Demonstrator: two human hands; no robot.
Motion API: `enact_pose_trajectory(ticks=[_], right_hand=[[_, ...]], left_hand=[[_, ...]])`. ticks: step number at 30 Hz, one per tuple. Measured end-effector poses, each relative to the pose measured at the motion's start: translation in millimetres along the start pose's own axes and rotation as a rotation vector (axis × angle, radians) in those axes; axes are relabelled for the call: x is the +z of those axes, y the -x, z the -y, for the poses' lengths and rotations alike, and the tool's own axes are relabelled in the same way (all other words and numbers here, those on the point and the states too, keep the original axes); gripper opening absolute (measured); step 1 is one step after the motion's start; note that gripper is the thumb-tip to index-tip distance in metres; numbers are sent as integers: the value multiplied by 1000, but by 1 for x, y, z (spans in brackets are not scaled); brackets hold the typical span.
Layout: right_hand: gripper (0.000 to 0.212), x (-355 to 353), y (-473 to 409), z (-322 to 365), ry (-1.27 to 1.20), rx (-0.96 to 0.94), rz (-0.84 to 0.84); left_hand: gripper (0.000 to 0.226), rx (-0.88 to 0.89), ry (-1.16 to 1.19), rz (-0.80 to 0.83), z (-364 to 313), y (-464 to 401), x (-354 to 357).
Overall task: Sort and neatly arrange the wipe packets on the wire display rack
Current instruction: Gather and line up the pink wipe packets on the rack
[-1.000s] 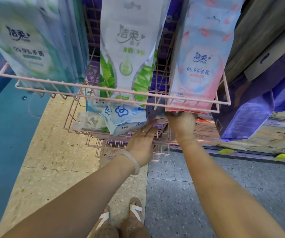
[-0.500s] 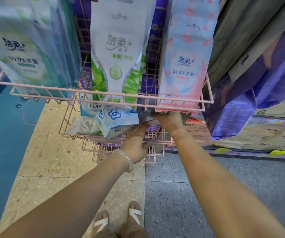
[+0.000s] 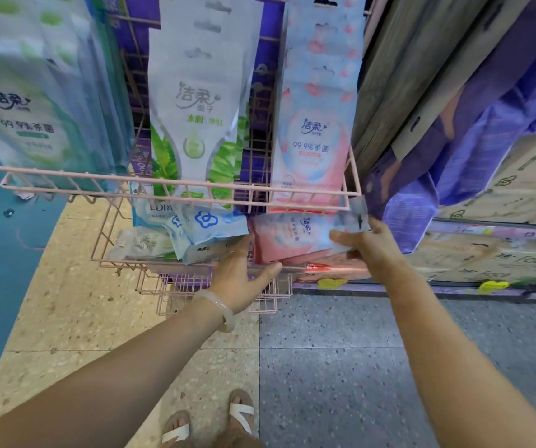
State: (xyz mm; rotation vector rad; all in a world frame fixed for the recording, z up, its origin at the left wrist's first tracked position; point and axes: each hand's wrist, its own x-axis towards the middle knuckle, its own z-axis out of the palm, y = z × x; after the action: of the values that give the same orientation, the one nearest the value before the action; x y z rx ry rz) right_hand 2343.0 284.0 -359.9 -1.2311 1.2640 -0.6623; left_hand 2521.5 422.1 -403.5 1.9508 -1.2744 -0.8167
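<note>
Pink wire rack [image 3: 169, 184], right hand [image 3: 368, 245] grip on pink wipe packet [image 3: 292, 236]

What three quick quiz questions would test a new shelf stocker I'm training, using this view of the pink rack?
1. True or false: the right hand grips a pink packet.
2. Which basket holds the blue flower-print packet? A) upper B) lower
3. Fill in: the left hand wears a pale ____ on its wrist.

Key: 1 true; 2 B; 3 bangle.
</note>
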Motion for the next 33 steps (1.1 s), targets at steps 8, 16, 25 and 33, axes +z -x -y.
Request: enact_pose_trajectory(ticks=[8,16,25,33], right_hand=[[21,-5,-1,7,-187,73,19],[24,-16,16,4,-331,81,58],[28,3,42,-15,-163,211,208],[28,32,68,-7,-56,203,322]], left_hand=[[51,-109,234,-97,-10,-11,-3],[51,-251,585,-58,-24,-4,-11],[33,-458,1106,528,12,4,-41],[27,-363,711,774,2,20,-47]])
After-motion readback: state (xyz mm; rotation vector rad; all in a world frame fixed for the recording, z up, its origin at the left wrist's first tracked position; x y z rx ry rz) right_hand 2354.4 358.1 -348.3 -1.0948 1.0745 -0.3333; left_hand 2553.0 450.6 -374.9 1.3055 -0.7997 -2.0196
